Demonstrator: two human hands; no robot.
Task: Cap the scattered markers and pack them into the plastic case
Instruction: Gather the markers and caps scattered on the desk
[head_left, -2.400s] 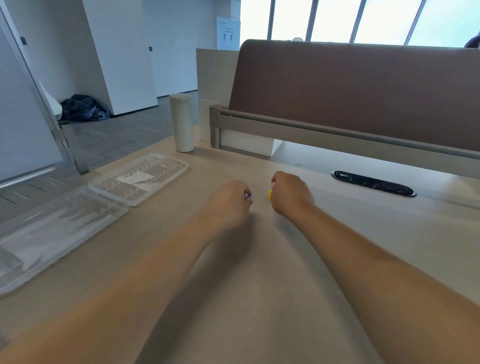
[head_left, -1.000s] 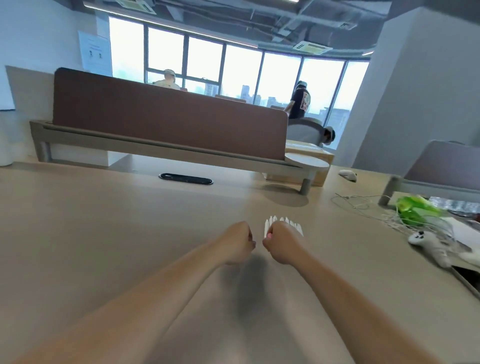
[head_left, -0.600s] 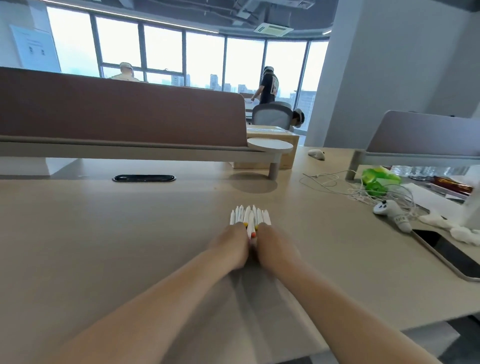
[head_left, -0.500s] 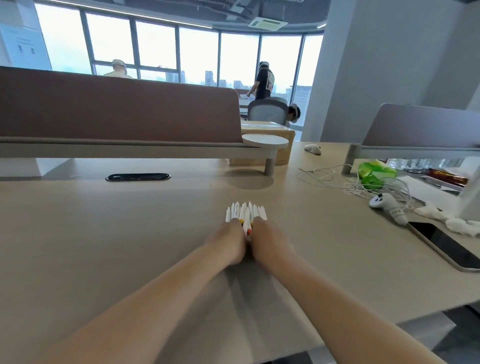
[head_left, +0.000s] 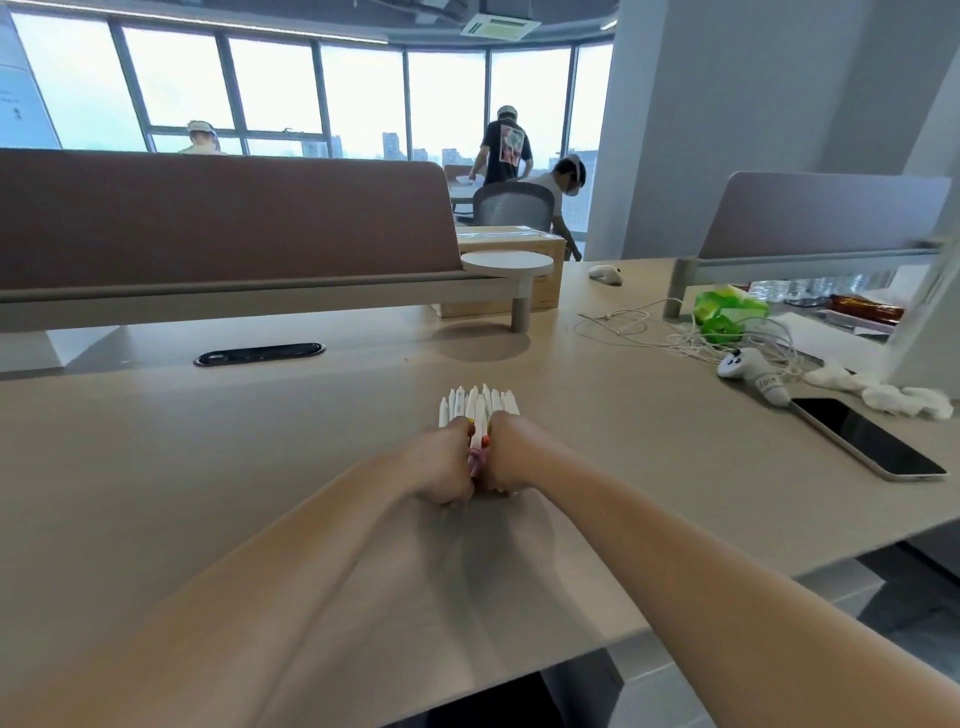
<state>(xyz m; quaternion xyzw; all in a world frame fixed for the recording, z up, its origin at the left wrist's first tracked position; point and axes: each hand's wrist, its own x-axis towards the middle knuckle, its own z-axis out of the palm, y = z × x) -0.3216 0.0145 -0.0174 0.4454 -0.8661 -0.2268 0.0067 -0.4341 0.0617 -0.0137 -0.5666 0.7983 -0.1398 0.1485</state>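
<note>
Hands meet at mid-desk, forearms running in from the bottom corners and converging to a narrow V. L hand (head_left: 441, 465) and R hand (head_left: 511, 457) sit knuckle to knuckle, backs up, wrists low on the desk (head_left: 208, 467). From my seat both look curled inward, clamping the markers (head_left: 475, 402) between them as one bundle. Fingertips are tucked under and hidden, so I can't tell the exact finger placement.

Markers: white barrels, packed side by side, pointed ends fanning out away from the body just beyond the knuckles. Near ends are buried in the grip. A few coloured bits (orange, yellow, pink) show in the slit between the two hands. Bundle rests on or just above the desk, approx. centre of view; can't tell which.

Surroundings, R side, well apart from the hands: phone (head_left: 867, 439) face up near the desk edge, white controller (head_left: 753, 374) beside it, tangle of white cable (head_left: 675, 332), green bag (head_left: 727, 312). Brown divider (head_left: 208, 218) across the back, dark grommet slot (head_left: 260, 353) in front of it.
</note>
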